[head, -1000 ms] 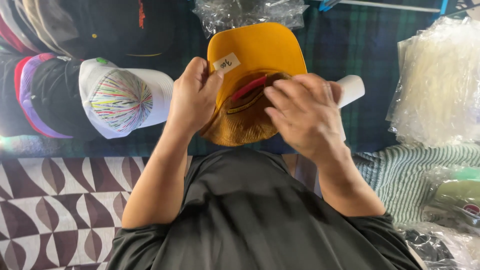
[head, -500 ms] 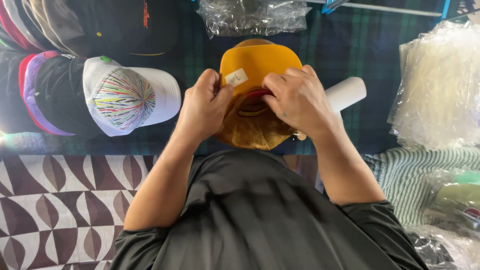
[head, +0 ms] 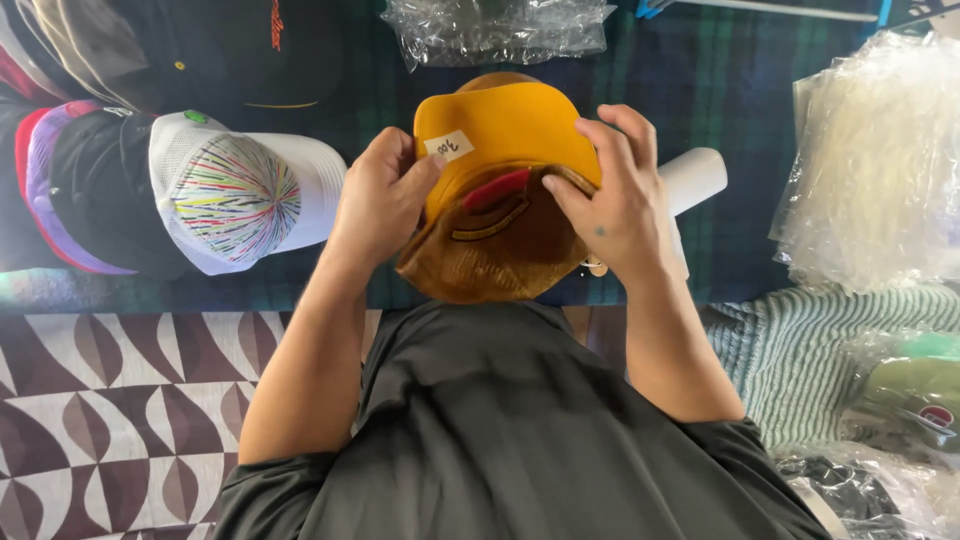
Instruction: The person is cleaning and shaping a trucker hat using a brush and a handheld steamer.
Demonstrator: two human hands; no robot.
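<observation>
The yellow cap [head: 505,190], held at the frame's centre over the plaid surface [head: 750,90], has been turned slightly since a moment ago, with the left hand [head: 380,200] and right hand [head: 610,200] both closed on its brim and its price sticker [head: 449,146] shifted rightward.

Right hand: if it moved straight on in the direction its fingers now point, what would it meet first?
The right hand points up-left over the yellow cap it holds. Beyond the brim, probably the clear plastic bag, though depth is unclear.
</observation>
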